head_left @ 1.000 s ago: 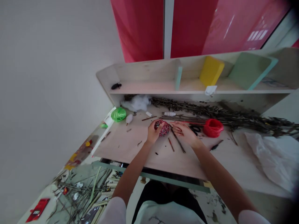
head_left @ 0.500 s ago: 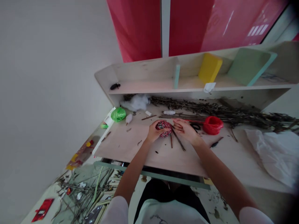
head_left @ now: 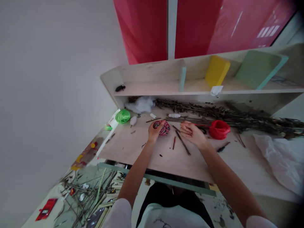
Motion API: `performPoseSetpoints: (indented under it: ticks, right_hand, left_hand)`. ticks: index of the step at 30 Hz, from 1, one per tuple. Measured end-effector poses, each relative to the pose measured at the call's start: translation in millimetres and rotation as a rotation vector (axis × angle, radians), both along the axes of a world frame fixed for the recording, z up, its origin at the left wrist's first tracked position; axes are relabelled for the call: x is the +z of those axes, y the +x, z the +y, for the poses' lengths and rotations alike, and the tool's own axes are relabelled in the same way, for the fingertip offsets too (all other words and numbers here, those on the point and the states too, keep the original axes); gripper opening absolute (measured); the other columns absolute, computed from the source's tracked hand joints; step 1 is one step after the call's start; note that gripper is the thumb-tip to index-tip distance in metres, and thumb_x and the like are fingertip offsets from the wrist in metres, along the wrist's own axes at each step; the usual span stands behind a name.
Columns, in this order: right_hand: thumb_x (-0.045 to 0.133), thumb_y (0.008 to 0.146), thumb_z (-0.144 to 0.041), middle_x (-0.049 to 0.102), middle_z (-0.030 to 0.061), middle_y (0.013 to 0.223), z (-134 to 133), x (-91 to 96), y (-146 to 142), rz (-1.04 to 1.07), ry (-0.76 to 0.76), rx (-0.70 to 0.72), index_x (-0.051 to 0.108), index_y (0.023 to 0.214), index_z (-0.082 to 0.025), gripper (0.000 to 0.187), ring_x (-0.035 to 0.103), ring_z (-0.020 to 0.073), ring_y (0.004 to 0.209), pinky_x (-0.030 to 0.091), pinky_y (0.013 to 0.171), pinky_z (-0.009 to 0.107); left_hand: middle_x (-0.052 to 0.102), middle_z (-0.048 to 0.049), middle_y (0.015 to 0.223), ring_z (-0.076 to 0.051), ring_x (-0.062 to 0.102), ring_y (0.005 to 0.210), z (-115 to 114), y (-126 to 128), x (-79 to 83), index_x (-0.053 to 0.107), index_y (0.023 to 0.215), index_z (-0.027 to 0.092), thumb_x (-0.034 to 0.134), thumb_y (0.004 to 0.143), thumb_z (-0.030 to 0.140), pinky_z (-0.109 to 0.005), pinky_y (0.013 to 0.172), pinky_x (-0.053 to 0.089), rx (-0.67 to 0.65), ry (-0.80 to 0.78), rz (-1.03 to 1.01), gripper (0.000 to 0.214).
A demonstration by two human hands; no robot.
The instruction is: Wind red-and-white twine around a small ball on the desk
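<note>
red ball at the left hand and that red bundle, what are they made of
The ball at the left hand looks like wound multicoloured twine, matte, strands visible. The red bundle looks like plastic raffia, glossy and crinkled, though hard to confirm.

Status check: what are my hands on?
Left hand on mottled ball. Right hand off it, near red twine roll. Loose twigs beside ball.

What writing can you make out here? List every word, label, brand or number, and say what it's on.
Nothing can be read: the white label on the red packet on the floor is too small and blurred, the white tag on the shelf edge shows no legible text, and the dark print on the white shirt is unreadable.
</note>
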State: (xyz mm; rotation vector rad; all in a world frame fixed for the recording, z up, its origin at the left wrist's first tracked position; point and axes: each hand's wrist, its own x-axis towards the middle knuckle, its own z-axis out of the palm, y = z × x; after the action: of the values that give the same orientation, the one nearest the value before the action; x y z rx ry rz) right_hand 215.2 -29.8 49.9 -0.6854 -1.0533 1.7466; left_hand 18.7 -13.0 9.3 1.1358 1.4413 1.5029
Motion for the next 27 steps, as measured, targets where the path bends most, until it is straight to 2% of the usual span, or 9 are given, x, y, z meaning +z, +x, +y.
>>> performPoseSetpoints:
  ticks: [7,13,16,20,23,27]
  right_hand:
    - [0.065,0.072,-0.052,0.012,-0.0059,0.057,1,7.0,7,-0.036,0.071,-0.136,0.029,0.060,-0.023,0.048,0.006,0.0111,0.049,0.009,0.043,0.027]
    - [0.065,0.071,-0.053,0.010,-0.0056,0.055,1,10.7,12,-0.023,0.089,-0.163,0.024,0.060,-0.023,0.051,0.004,0.0122,0.051,0.007,0.044,0.028]
    - [0.064,0.072,-0.050,0.010,-0.0057,0.052,0,7.0,12,-0.030,0.085,-0.093,0.022,0.057,-0.023,0.052,0.006,0.0115,0.049,0.010,0.044,0.028]
    - [0.068,0.068,-0.042,0.013,-0.0071,0.046,-4,2.7,8,-0.016,0.086,0.085,0.027,0.054,-0.022,0.048,0.008,0.0089,0.045,0.010,0.043,0.027]
    - [0.070,0.065,-0.037,0.016,-0.0079,0.043,-7,1.7,5,-0.007,0.084,0.157,0.034,0.052,-0.022,0.041,0.009,0.0077,0.043,0.011,0.044,0.026]
    - [0.069,0.063,-0.035,0.018,-0.0085,0.040,-9,1.5,3,-0.013,0.090,0.168,0.039,0.050,-0.022,0.035,0.011,0.0070,0.042,0.014,0.045,0.026]
  left_hand:
    - [0.073,-0.0097,0.091,-0.022,0.068,0.086,6,-6,-0.2,0.071,0.093,0.012,0.080,0.056,0.053,-0.033,0.079,0.054,0.044,-0.133,-0.364,0.056]
    - [0.072,-0.0076,0.088,-0.020,0.068,0.084,7,-8,-0.5,0.071,0.089,0.013,0.080,0.056,0.052,-0.032,0.079,0.054,0.053,-0.126,-0.390,0.051]
    - [0.072,-0.0080,0.088,-0.020,0.068,0.083,5,-4,0.7,0.071,0.088,0.013,0.080,0.057,0.052,-0.032,0.079,0.054,0.053,-0.098,-0.351,0.051]
    - [0.072,-0.0089,0.090,-0.020,0.067,0.085,4,-2,1.4,0.070,0.086,0.012,0.077,0.060,0.055,-0.030,0.077,0.054,0.112,-0.075,-0.302,0.051]
    - [0.072,-0.0103,0.098,-0.021,0.068,0.088,6,-7,2.2,0.069,0.094,0.013,0.070,0.068,0.060,-0.029,0.074,0.055,0.158,-0.141,-0.442,0.054]
    - [0.069,-0.0078,0.112,-0.020,0.069,0.093,8,-16,2.9,0.066,0.109,0.019,0.063,0.075,0.061,-0.029,0.071,0.057,0.169,-0.173,-0.620,0.054]
